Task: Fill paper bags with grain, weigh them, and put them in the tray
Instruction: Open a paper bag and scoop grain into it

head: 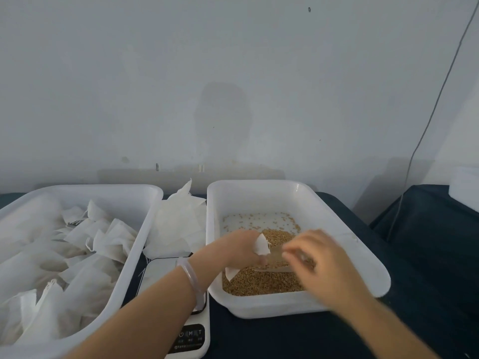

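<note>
Pinching paper bag in L hand fingers over grain in tub so spills fall back, w/ R hand blurred by clear scoop, grip can't tell.

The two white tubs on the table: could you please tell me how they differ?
The left tub holds piled paper bags; the right tub holds loose grain, leaving its far floor mostly bare. The left hand, gripping a bag, and the right hand work over the right tub; none reaches into the left tub. Both are white plastic with rounded corners.
</note>
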Motion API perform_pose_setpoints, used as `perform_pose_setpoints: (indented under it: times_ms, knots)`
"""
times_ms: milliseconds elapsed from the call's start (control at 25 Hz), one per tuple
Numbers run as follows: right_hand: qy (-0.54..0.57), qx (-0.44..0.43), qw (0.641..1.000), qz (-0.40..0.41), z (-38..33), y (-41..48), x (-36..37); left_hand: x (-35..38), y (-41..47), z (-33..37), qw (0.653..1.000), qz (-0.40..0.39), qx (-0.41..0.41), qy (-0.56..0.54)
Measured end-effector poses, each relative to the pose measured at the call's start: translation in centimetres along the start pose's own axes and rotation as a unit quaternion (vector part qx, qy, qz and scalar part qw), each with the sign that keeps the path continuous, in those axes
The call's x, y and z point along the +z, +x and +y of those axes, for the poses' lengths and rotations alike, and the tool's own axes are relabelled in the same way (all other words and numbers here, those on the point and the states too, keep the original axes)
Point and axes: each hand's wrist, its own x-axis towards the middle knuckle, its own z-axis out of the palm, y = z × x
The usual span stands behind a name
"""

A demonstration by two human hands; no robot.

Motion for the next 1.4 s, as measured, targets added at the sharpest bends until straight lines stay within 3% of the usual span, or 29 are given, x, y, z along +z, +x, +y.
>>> perform_pose_setpoints:
  times_ms: [120, 240, 360, 560, 800, 920, 1400]
  knots:
    - [0.091, -0.125, 0.988, 0.022, -5.9, -5.0, 4.3, -0.7, -0.5, 0.3, 0.999, -0.013, -0.006, -0.031]
    - [0.020, -0.178, 0.977, -0.115, -9.0, -7.5, 9.0, -1.2, -1.0, 0.3, 1.000, -0.029, 0.010, 0.004]
    - [0.011, -0.154, 0.973, -0.171, -10.3, -7.4, 11.3, -0.7, -0.9, 0.1, 0.999, 0.006, 0.021, -0.036]
    - [-0.001, -0.123, 0.985, -0.125, -11.3, -6.4, 13.2, -1.6, -1.1, -0.4, 0.951, 0.079, -0.028, -0.298]
    - [-0.006, -0.109, 0.987, -0.119, -10.8, -6.1, 13.9, -2.4, -2.2, -0.7, 0.908, 0.061, 0.046, -0.411]
    - [0.004, -0.118, 0.987, -0.113, -9.9, -6.1, 13.8, -2.9, -2.4, -0.9, 0.868, 0.035, 0.050, -0.493]
    - [0.009, -0.115, 0.982, -0.151, -10.3, -5.6, 13.3, -3.6, -2.7, -1.5, 0.869, 0.003, 0.049, -0.493]
